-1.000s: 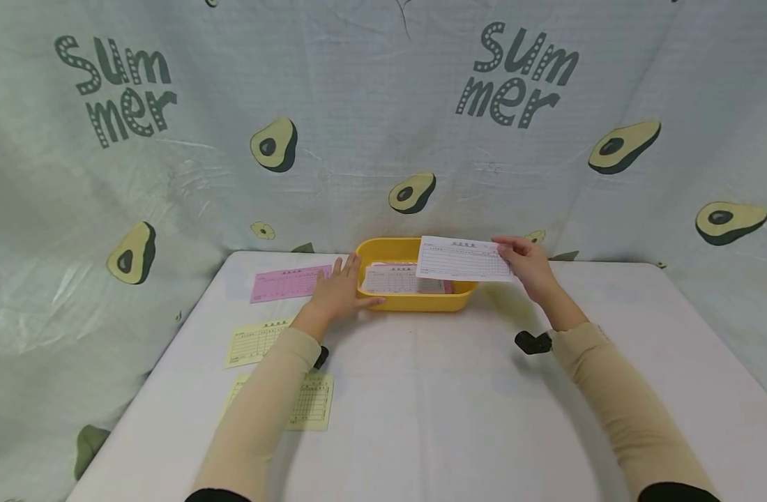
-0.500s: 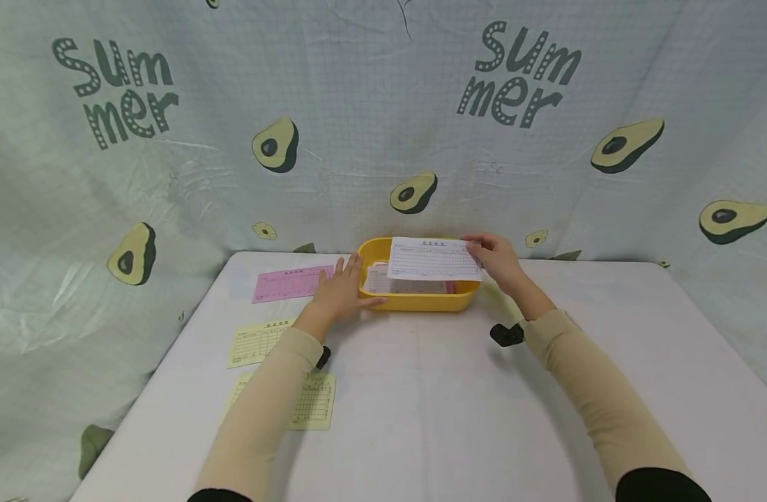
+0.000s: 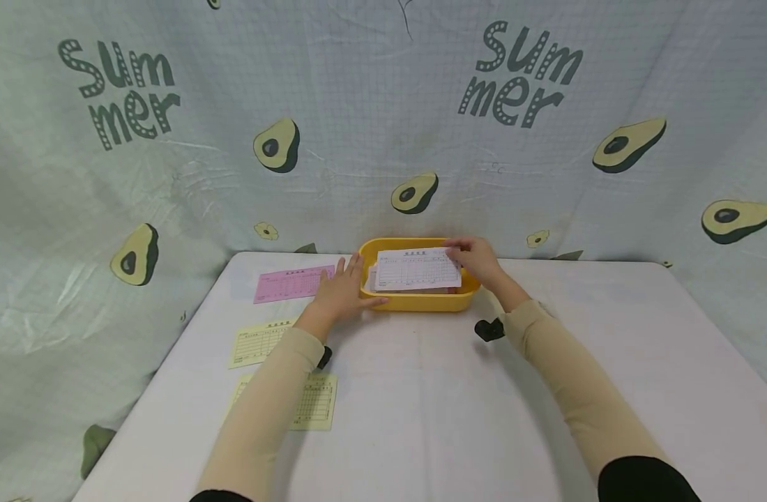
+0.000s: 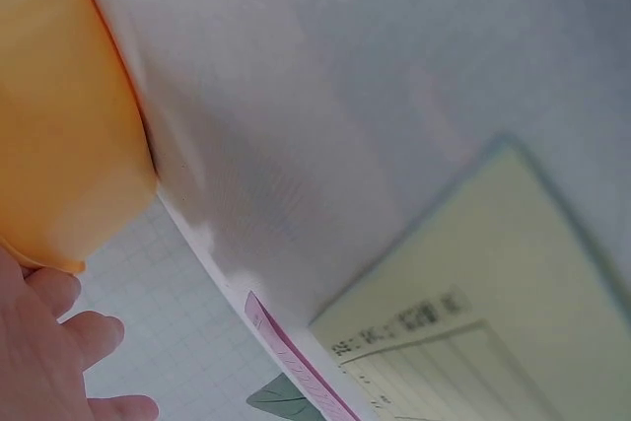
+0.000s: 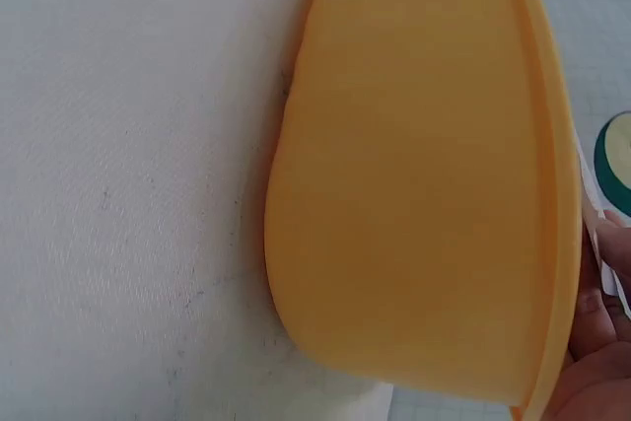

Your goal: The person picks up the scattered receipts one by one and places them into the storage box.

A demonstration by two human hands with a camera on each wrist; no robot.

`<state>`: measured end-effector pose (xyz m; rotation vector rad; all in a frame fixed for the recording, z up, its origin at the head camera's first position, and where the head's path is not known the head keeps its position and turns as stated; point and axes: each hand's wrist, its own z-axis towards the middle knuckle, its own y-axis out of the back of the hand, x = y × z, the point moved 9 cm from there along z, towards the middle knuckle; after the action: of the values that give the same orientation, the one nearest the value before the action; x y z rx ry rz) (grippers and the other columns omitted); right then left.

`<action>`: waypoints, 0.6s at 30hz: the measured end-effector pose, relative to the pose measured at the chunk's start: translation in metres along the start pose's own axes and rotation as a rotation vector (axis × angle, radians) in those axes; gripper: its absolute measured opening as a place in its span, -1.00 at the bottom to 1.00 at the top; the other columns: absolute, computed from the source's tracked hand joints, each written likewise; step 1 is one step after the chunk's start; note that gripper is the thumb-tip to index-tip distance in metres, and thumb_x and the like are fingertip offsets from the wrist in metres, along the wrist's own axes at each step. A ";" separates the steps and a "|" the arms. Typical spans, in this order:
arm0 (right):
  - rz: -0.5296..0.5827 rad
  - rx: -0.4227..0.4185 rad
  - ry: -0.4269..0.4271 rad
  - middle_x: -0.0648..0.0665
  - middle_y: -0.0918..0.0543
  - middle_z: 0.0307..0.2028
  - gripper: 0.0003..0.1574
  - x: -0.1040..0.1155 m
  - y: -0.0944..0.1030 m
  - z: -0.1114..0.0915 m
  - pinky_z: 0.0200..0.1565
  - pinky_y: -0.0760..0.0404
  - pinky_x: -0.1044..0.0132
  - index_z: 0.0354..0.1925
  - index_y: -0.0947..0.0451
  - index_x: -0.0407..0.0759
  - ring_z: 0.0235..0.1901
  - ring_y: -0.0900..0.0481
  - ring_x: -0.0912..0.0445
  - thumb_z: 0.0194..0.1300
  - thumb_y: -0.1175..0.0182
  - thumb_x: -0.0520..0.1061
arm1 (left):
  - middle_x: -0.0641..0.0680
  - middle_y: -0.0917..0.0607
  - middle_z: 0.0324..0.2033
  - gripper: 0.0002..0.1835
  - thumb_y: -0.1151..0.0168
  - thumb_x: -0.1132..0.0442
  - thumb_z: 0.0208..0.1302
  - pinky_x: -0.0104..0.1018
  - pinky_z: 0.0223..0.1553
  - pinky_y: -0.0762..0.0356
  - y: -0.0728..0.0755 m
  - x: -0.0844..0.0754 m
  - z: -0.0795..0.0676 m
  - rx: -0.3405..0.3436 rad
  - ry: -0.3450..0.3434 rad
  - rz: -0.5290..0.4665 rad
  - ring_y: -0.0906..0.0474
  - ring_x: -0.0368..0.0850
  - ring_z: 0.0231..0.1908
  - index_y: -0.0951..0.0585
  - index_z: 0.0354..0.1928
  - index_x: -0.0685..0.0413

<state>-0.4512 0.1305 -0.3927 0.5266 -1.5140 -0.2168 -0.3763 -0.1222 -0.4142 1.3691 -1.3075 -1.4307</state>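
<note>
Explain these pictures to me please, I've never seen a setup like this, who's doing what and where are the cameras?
There is no machine here, just a person's two bare hands. The wide picture comes from a camera worn on the head; the two close-ups come from cameras on the left and right wrists. On the white table sits a yellow tub with printed slips inside. To its left lie a pink printed form and two yellow printed forms, both partly covered by the sleeve. The left hand touches the tub's left end, fingers spread. The right hand pinches a white printed form at the tub's opening.
</note>
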 end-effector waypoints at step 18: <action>-0.119 -0.108 -0.022 -0.33 -0.62 0.08 -0.71 0.008 -0.015 0.005 0.16 -0.59 0.03 0.08 -0.64 -0.34 -0.03 -0.51 -0.14 0.52 -0.18 -0.20 | 0.16 0.18 0.63 0.26 -0.10 -0.51 0.29 0.30 0.50 0.26 0.000 -0.001 -0.002 0.002 -0.007 -0.001 0.25 0.22 0.58 0.22 0.63 0.21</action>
<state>-0.4529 0.1129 -0.3929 0.5301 -1.4841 -0.3961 -0.3739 -0.1220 -0.4137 1.3669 -1.3139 -1.4364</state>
